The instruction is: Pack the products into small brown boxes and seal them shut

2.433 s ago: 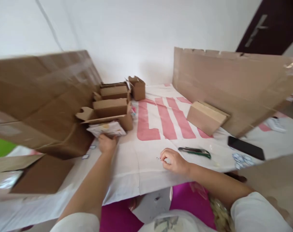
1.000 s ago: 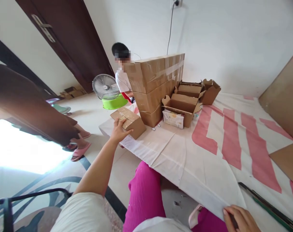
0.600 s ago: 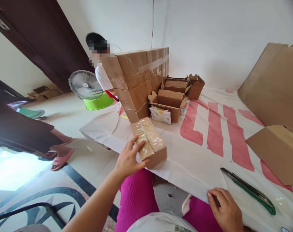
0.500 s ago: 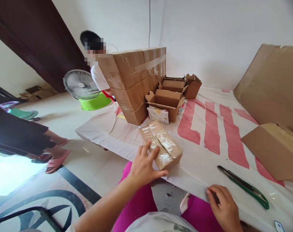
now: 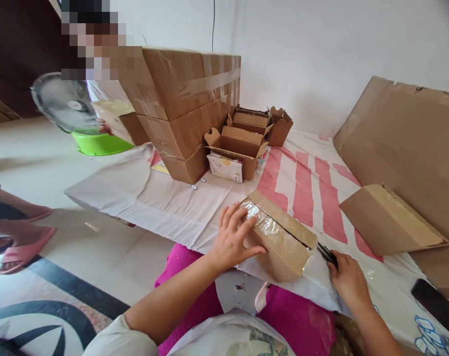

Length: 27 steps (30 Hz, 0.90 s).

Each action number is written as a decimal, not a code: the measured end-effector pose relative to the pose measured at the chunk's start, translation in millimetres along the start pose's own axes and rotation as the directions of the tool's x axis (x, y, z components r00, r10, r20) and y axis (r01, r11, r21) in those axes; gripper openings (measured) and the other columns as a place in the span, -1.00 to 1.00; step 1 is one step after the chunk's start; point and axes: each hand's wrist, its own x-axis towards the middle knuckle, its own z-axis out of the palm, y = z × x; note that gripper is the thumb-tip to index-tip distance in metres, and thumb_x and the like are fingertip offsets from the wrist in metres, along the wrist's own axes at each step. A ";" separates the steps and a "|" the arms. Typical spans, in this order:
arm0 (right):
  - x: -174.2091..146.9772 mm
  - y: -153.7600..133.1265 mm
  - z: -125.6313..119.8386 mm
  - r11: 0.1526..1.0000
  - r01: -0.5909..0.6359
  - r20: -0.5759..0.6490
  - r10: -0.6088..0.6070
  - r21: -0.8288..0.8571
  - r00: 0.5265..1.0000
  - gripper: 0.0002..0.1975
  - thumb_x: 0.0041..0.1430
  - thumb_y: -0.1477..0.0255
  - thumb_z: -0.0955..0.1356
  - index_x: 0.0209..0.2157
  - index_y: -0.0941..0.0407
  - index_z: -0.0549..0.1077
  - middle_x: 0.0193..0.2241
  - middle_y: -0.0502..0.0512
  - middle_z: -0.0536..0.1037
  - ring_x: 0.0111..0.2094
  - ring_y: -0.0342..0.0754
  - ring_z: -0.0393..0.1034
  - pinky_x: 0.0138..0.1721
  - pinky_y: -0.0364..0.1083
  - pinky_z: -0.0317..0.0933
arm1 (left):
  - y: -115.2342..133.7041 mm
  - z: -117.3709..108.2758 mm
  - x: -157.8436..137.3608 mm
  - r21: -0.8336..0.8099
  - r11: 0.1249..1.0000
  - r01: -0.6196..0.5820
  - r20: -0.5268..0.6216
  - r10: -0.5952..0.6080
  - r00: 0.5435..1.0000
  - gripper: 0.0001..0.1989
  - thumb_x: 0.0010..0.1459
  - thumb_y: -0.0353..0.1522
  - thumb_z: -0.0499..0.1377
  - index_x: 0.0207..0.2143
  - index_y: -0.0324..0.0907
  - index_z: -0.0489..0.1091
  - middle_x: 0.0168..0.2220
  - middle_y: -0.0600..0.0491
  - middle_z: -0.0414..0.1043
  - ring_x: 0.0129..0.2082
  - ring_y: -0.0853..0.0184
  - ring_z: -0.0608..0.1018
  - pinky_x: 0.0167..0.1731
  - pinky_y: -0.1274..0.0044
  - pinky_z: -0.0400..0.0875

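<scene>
A small taped cardboard box [image 5: 284,240] lies at the table's near edge, clear tape shining over the seam along its top. My left hand [image 5: 234,237] rests against the box's left end, its fingers spread over the upper edge and its thumb along the near side. In my closed right hand [image 5: 346,277] is a utility knife [image 5: 326,253], pointing toward the right end of the box. The fingers hide most of its handle. Whether the tip touches the tape I cannot tell.
Stacked taped cartons [image 5: 183,84] stand at the left back, beside open cardboard boxes [image 5: 239,146]. A folded carton [image 5: 387,217] and a dark phone-like object [image 5: 437,306] lie right. Beyond the stack, another person holds a carton [image 5: 122,118] near a fan [image 5: 68,101].
My right hand has taken the utility knife from the table and brought it to the box. The small box has turned and shifted right, with my left hand still on it.
</scene>
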 end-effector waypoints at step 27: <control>97.6 -199.6 -165.9 0.686 0.697 0.243 -0.654 -0.211 0.717 -0.52 0.29 0.52 0.19 0.23 0.03 0.24 -0.34 0.08 0.52 -0.34 -0.07 0.41 -0.27 -0.08 0.15 | 5.1 43.0 1.5 -0.637 0.686 0.351 0.032 -0.432 0.901 -0.67 0.27 -0.09 -0.03 -0.33 -0.16 0.27 -0.07 -0.09 0.21 0.01 0.21 0.35 0.05 0.31 0.28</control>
